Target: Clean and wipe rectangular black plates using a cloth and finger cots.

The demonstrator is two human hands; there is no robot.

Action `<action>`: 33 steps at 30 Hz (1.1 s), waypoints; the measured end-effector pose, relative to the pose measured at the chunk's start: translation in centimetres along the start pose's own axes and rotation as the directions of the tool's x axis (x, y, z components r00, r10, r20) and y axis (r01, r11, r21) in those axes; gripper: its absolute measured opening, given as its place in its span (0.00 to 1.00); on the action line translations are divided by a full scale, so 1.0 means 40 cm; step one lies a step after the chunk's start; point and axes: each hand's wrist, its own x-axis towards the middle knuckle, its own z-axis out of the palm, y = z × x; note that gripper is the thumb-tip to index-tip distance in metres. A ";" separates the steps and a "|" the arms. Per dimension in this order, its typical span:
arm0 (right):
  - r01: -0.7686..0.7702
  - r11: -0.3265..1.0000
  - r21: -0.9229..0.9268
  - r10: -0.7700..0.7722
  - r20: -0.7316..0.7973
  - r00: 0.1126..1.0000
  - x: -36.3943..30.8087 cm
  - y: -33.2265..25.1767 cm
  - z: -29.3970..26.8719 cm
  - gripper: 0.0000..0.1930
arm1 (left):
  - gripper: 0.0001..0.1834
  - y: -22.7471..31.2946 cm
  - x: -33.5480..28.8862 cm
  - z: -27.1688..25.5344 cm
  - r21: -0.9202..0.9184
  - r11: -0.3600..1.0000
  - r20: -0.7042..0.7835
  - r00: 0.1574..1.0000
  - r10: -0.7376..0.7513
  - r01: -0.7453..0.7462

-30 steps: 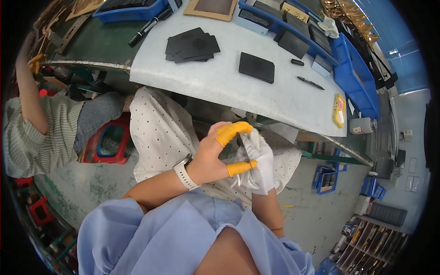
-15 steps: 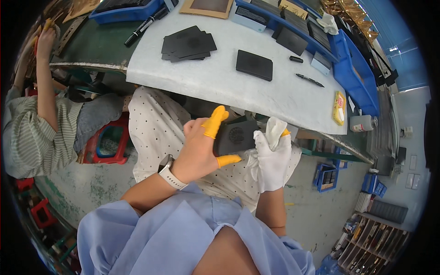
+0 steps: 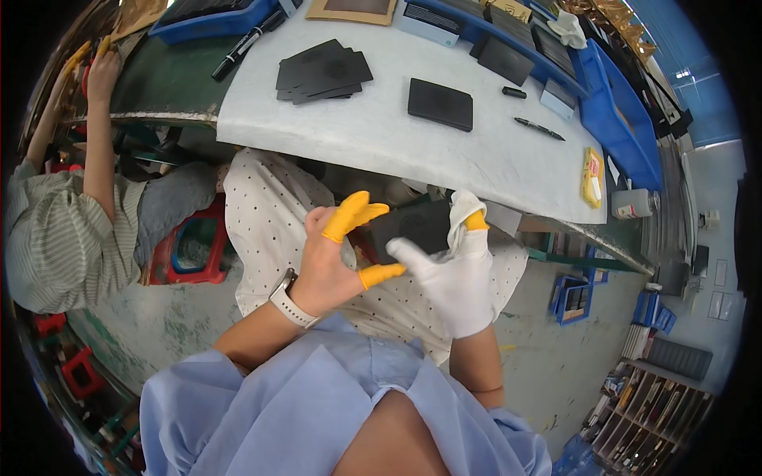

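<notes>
A thin black rectangular plate [image 3: 425,222] with a faint round mark is above my lap, below the table edge. My right hand [image 3: 460,289], in a white glove with a yellow finger cot at one fingertip, has it by the right side; the blurred thumb crosses its lower face. Bunched white cloth [image 3: 463,213] covers part of these fingers. At the left end of the plate, my left hand [image 3: 329,258] holds its yellow-capped fingers and thumb wide apart. Whether they touch the plate's edges is hard to tell.
On the white-covered table [image 3: 262,119] are fanned black plates [image 3: 325,71], a neat black stack [image 3: 440,105], a pen [image 3: 540,129] and a yellow packet [image 3: 592,178]. Blue trays [image 3: 619,119] line the back and right. A co-worker's hand [image 3: 101,75] is at far left.
My right thumb has swung left across the plate's face. My left hand has drawn slightly left and down, its fingers further from the plate. The co-worker's hand has shifted right.
</notes>
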 end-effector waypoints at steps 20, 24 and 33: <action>-0.358 0.639 0.680 0.620 -0.182 0.763 0.035 0.034 -0.063 0.22 | 0.52 -0.011 -0.020 0.000 -0.023 0.999 -0.004 0.999 -0.038 0.038; -0.169 0.946 0.276 0.128 0.161 0.979 0.035 0.025 -0.032 0.33 | 0.48 -0.003 -0.017 0.008 -0.069 0.997 0.036 0.999 -0.023 0.026; -0.504 0.659 0.558 0.637 -0.058 0.769 0.093 0.059 -0.079 0.13 | 0.46 -0.006 -0.020 0.004 -0.192 0.979 0.066 0.997 -0.050 0.062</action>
